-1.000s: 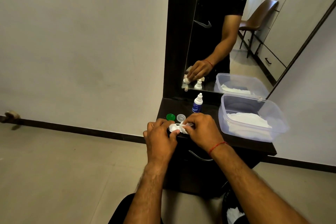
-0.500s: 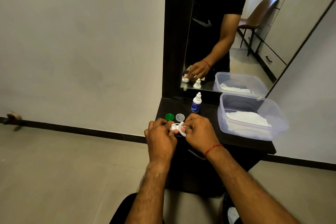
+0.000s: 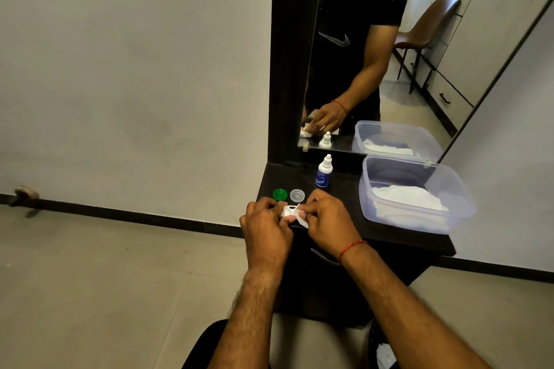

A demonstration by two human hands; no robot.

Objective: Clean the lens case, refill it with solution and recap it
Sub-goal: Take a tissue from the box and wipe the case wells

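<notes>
A small white lens case (image 3: 288, 210) sits between my hands at the front edge of the dark vanity shelf (image 3: 344, 198). My left hand (image 3: 265, 229) grips the case from the left. My right hand (image 3: 328, 220) pinches a bit of white tissue (image 3: 302, 219) against it. Two loose caps lie just behind, a green cap (image 3: 280, 194) and a clear cap (image 3: 297, 195). The blue-and-white solution bottle (image 3: 323, 172) stands upright behind them, capped.
A clear plastic tub (image 3: 449, 189) holding white tissues stands on the right of the shelf. A mirror (image 3: 374, 54) rises behind, reflecting a person and a chair. A grey wall lies to the left, tiled floor below.
My hands stay together on the case at the shelf's front edge. The tissue in my right fingers has shifted slightly over the case.
</notes>
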